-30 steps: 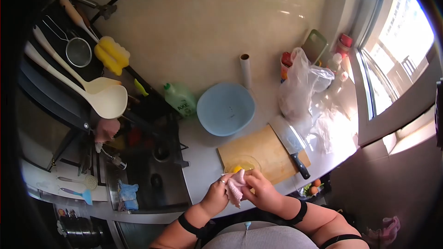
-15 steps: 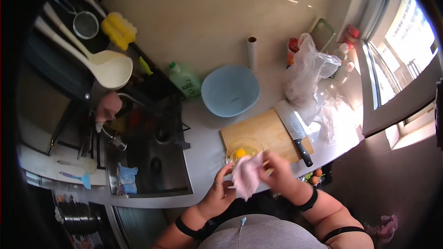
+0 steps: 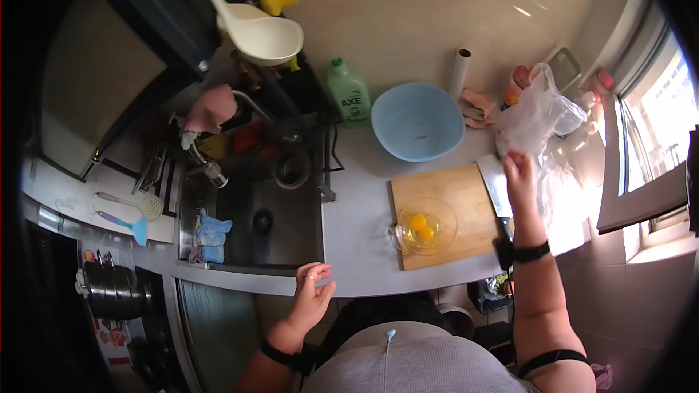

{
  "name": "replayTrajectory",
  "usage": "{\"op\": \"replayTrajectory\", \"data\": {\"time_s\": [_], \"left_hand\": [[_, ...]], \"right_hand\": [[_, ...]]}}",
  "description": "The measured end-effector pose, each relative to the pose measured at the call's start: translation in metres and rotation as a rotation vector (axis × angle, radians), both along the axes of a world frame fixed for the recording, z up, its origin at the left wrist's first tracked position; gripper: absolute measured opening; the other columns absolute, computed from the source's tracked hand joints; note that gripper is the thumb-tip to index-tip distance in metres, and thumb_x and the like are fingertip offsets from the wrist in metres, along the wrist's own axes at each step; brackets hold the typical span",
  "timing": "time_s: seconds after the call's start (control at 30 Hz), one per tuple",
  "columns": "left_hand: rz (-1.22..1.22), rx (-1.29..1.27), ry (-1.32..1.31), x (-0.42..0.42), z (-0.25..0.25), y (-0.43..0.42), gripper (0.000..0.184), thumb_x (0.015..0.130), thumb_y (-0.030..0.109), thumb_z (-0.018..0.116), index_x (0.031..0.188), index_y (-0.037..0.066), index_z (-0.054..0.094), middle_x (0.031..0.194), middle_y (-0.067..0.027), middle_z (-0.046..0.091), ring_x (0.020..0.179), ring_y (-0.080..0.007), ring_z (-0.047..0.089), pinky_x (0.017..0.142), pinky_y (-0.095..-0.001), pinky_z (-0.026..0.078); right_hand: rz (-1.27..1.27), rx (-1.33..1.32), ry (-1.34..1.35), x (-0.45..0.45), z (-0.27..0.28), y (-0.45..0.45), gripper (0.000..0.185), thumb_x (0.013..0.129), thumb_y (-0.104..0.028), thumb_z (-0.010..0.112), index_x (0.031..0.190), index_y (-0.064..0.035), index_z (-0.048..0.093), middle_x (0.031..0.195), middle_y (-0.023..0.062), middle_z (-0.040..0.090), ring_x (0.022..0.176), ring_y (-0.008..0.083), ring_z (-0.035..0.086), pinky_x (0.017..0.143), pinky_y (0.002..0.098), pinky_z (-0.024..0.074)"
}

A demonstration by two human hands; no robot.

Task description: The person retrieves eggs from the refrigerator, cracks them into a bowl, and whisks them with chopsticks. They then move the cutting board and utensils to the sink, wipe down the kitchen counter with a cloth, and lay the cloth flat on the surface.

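Observation:
My left hand (image 3: 313,297) hovers at the counter's front edge by the sink, its fingers apart and nothing in it. Over on the right, my right hand (image 3: 518,175) reaches above the knife (image 3: 494,185) beside the plastic bag; its fingers are curled in and no object shows in them. A clear glass bowl (image 3: 445,227) with two egg yolks (image 3: 421,227) rests on the wooden cutting board (image 3: 466,196). The pink cloth (image 3: 477,108) lies crumpled behind the blue basin (image 3: 418,122), near the white roll.
A green detergent bottle (image 3: 349,94) stands left of the basin. The sink (image 3: 291,240) holds a dark strainer cup, with a blue cloth (image 3: 212,234) on its left rim. At the back right are a translucent plastic bag (image 3: 535,116) and an open window (image 3: 655,109).
The pink cloth has left my hands and lies by the white roll. My right hand has moved forward and right, my left hand left. The view has shifted; two yolks now show.

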State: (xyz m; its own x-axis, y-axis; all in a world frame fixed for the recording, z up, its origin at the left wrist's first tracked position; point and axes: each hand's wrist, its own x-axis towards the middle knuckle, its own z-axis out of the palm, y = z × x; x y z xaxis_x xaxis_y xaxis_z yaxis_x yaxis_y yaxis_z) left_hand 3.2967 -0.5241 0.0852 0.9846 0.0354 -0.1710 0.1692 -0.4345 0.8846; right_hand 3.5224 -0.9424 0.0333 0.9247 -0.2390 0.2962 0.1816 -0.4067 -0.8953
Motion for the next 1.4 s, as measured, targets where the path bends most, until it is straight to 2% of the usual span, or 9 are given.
{"op": "replayTrajectory", "data": {"time_s": [0.27,0.47,0.63,0.8,0.97,1.2,1.27,1.33,1.4], "left_hand": [[0.073,0.038,-0.186,0.040,-0.011,0.083,0.021,0.086,0.011,0.058,0.106,0.009,0.056,0.116,-0.0076,0.038,0.098,-0.0180,0.052,0.083,-0.0309,0.046],[-0.009,0.297,-0.493,0.124,0.031,0.171,0.006,0.088,0.008,0.054,0.088,0.003,0.058,0.101,-0.0073,0.050,0.079,-0.0160,0.056,0.072,-0.0259,0.047],[0.035,0.097,-0.651,0.181,0.072,0.213,0.005,0.087,0.009,0.055,0.090,0.004,0.055,0.096,-0.0074,0.052,0.084,-0.0177,0.056,0.068,-0.0270,0.047],[0.298,0.309,-1.095,0.194,0.107,0.266,0.004,0.086,0.005,0.051,0.089,0.007,0.054,0.092,-0.0073,0.050,0.081,-0.0186,0.050,0.066,-0.0277,0.042],[0.666,0.407,-0.857,0.223,0.075,0.377,0.008,0.081,0.006,0.057,0.089,0.005,0.056,0.094,-0.0097,0.048,0.076,-0.0193,0.051,0.069,-0.0289,0.044],[0.804,0.626,-0.373,0.268,0.086,0.512,0.028,0.084,0.028,0.055,0.102,0.006,0.061,0.107,-0.0148,0.061,0.096,-0.0273,0.060,0.078,-0.0358,0.047],[0.712,1.061,-0.408,0.298,0.065,0.561,0.040,0.086,0.038,0.049,0.112,0.009,0.057,0.113,-0.0165,0.058,0.102,-0.0322,0.057,0.082,-0.0384,0.046],[0.669,1.174,-0.272,0.306,0.081,0.551,0.048,0.086,0.044,0.044,0.121,0.012,0.052,0.118,-0.0163,0.056,0.107,-0.0328,0.055,0.086,-0.0393,0.045],[0.917,1.122,-0.287,0.307,0.101,0.520,0.046,0.086,0.042,0.045,0.122,0.014,0.051,0.120,-0.0132,0.055,0.108,-0.0308,0.055,0.087,-0.0389,0.046]], "right_hand": [[-0.074,0.155,0.219,-0.126,-0.027,0.063,0.020,0.090,-0.007,0.046,0.109,-0.0022,0.053,0.107,0.0074,0.054,0.096,0.0176,0.056,0.082,0.0280,0.0450],[-0.204,0.233,0.114,-0.146,0.019,0.117,0.022,0.096,-0.019,0.036,0.086,-0.0071,0.051,0.081,0.0003,0.053,0.072,0.0099,0.057,0.062,0.0216,0.0408],[-0.154,0.199,-0.003,-0.154,0.038,0.169,0.028,0.096,-0.020,0.035,0.074,-0.0056,0.043,0.065,0.0014,0.042,0.056,0.0084,0.043,0.052,0.0213,0.0346],[-0.195,0.190,0.115,-0.187,0.026,0.181,0.033,0.098,-0.026,0.034,0.071,-0.0081,0.041,0.061,-0.0017,0.036,0.053,0.0061,0.035,0.049,0.0200,0.0293],[-0.297,0.150,0.123,-0.205,0.021,0.169,0.017,0.090,-0.006,0.039,0.097,-0.0077,0.054,0.074,-0.0028,0.047,0.056,0.0021,0.039,0.048,0.0160,0.0304],[-0.324,0.166,0.197,-0.227,0.044,0.176,0.013,0.088,-0.001,0.041,0.093,-0.0055,0.053,0.073,-0.0025,0.046,0.054,0.0009,0.037,0.048,0.0154,0.0299],[-0.310,0.083,0.193,-0.239,0.033,0.163,0.011,0.089,-0.001,0.042,0.090,-0.0052,0.052,0.072,-0.0024,0.046,0.053,0.0011,0.036,0.048,0.0154,0.0299],[-0.300,0.095,0.169,-0.243,0.034,0.164,0.009,0.089,-0.002,0.043,0.088,-0.0048,0.051,0.070,-0.0024,0.046,0.053,0.0016,0.037,0.048,0.0155,0.0306],[-0.279,0.033,0.155,-0.247,0.064,0.189,0.010,0.090,-0.007,0.046,0.093,-0.0035,0.054,0.077,0.0010,0.052,0.062,0.0071,0.044,0.057,0.0200,0.0374]]}}
